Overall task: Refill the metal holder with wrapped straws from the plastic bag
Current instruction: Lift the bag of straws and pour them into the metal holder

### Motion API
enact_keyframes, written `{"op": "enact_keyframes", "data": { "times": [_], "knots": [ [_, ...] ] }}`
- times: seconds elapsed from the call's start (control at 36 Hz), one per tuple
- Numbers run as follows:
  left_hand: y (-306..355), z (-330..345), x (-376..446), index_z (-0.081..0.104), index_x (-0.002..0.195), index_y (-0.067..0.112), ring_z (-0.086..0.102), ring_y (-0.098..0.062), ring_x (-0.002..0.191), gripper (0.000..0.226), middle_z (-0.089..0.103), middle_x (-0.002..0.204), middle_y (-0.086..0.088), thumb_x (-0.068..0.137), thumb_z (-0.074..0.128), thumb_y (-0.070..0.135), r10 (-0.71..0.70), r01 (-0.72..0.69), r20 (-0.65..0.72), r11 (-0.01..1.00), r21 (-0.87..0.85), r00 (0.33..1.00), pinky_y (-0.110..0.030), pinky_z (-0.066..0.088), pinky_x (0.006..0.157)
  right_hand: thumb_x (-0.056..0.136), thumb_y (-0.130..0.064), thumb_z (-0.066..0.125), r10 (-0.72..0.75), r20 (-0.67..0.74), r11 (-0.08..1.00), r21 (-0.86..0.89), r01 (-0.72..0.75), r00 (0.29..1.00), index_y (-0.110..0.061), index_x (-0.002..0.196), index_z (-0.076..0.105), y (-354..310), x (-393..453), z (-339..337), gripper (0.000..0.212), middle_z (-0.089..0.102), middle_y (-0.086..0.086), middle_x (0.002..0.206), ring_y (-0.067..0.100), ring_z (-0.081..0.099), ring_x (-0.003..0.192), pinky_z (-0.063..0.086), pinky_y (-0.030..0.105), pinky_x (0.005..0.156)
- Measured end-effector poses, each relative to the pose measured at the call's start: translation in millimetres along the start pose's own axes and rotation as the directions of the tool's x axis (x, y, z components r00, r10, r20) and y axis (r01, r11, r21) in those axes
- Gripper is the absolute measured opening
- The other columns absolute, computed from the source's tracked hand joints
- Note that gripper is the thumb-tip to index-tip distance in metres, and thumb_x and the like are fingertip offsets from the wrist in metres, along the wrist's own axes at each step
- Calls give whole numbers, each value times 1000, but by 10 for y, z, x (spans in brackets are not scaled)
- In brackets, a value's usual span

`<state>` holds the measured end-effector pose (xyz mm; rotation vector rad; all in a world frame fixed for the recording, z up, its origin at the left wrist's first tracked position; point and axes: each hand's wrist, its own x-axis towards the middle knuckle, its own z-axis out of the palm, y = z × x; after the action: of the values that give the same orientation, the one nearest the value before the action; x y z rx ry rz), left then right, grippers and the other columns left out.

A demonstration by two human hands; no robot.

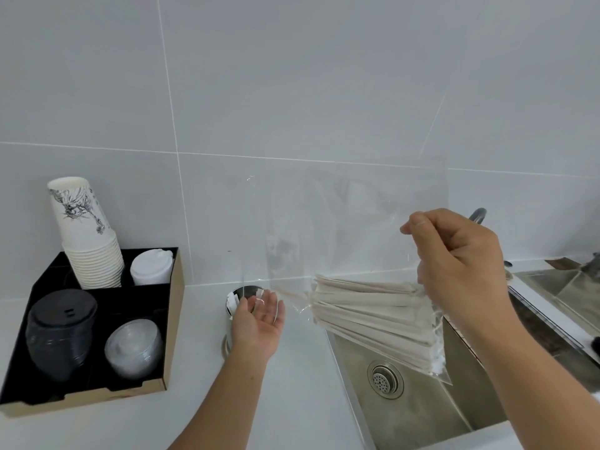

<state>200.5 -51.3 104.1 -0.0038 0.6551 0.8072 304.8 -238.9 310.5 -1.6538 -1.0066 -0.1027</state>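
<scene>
On a white counter (302,401) backed by pale wall tiles (292,92), the metal holder (242,295) stands left of the steel sink (422,401). Above the sink, the right hand (461,258) grips the plastic bag (357,238) of wrapped straws (367,306); the left hand (259,319) lies loose, palm up, before the holder.

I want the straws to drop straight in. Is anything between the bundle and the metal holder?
Yes: the open left hand hovers, palm up, over the metal holder, between it and the wrapped straws in the plastic bag.

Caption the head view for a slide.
Right hand tilts the bag of straws toward the open left hand by the holder.
</scene>
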Motion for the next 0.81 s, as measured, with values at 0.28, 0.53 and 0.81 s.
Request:
{"op": "enact_keyframes", "data": {
  "times": [0.28,0.53,0.81],
  "knots": [
    [105,-90,231,52,79,8,62,-19,74,18,65,57,-5,93,41,6,-11,11,-3,1000,-11,1000,-29,59,52,93,-36,50,14,15,999,51,-15,1000,-34,73,68,-43,20,-68,27,33,1,43,22,36,41,38,38,44],
    [-24,-22,129,56,94,8,70,-21,60,43,68,83,-12,99,40,48,-1,14,100,991,-130,995,-31,60,54,98,-25,53,-13,26,998,67,11,1000,-26,72,66,-129,85,0,30,32,-5,41,18,32,39,34,33,45],
    [-534,39,-204,53,124,9,68,-28,87,69,70,98,-15,79,67,59,-146,162,159,982,-96,976,-37,59,77,97,-27,53,-21,52,1000,6,20,998,-24,69,66,-210,181,129,31,35,13,52,20,33,41,29,20,38]
  ]
}}
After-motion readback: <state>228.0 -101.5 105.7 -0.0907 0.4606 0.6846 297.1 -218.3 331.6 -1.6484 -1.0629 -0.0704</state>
